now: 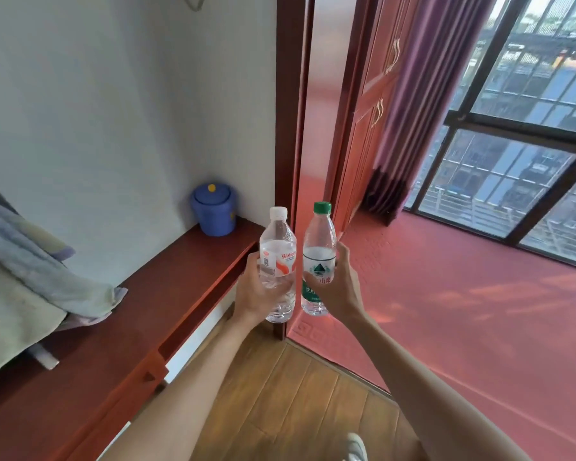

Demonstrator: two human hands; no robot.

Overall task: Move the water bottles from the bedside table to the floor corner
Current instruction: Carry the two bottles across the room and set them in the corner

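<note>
My left hand (251, 294) grips a clear water bottle with a white cap and a red-and-white label (277, 257). My right hand (338, 284) grips a second clear bottle with a green cap and a green label (318, 257). Both bottles are upright, side by side and close together, held in the air in front of me. They hang past the far end of the red-brown bedside table (167, 277), above the strip where wooden floor (296, 394) meets the red floor (463, 311).
A blue lidded pot (213, 209) stands on the table's far end against the white wall. A blanket (30, 271) drapes over the table at the left. A wooden door frame (291, 128), a wardrobe, purple curtain (423, 94) and barred window lie to the right.
</note>
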